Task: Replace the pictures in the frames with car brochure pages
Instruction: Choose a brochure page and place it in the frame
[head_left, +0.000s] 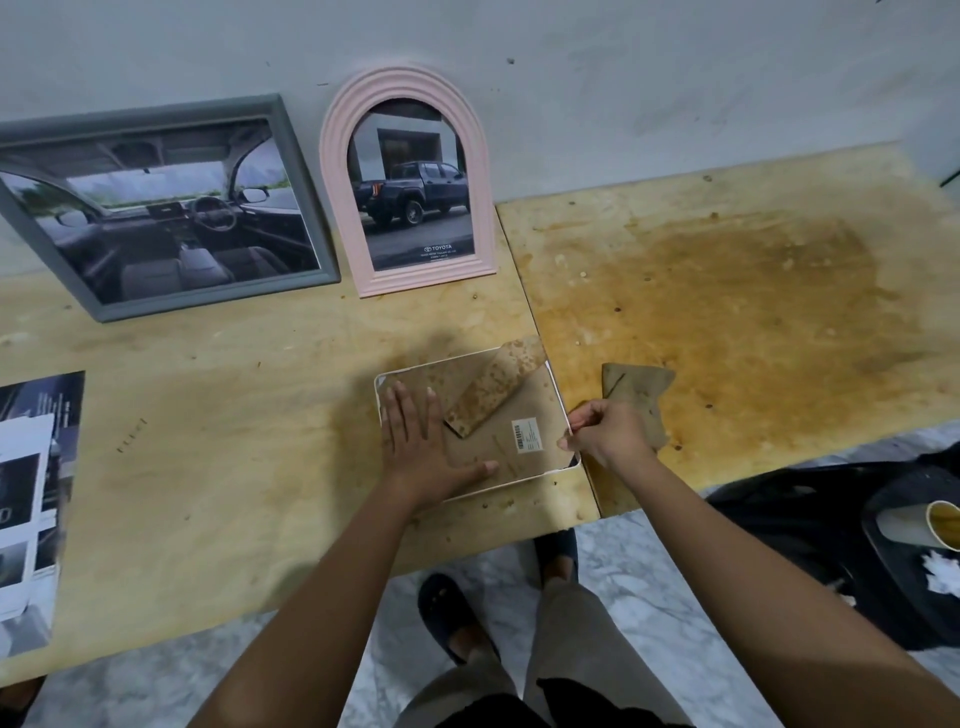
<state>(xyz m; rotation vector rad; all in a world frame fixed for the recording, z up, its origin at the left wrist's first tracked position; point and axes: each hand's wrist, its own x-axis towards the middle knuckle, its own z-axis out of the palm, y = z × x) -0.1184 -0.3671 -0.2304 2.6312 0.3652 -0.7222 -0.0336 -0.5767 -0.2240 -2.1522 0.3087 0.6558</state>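
a white frame lies face down on the wooden table, close to the near edge and about midway across. its brown backing board faces up, with a barcode label toward the right side. a stained stand flap is folded up off the backing board. the left hand rests flat on the left half of the backing, fingers straight and spread apart, thumb pointing right along the near side. the right hand pinches the white frame at its right rim, thumb and forefinger together and the other fingers curled; whether a small clip sits between them cannot be told. just right of that hand a loose brown cardboard piece lies on the table. at the far side a grey frame and a pink arched frame lean on the wall, showing a car interior and a pickup. brochure pages lie at the left edge.
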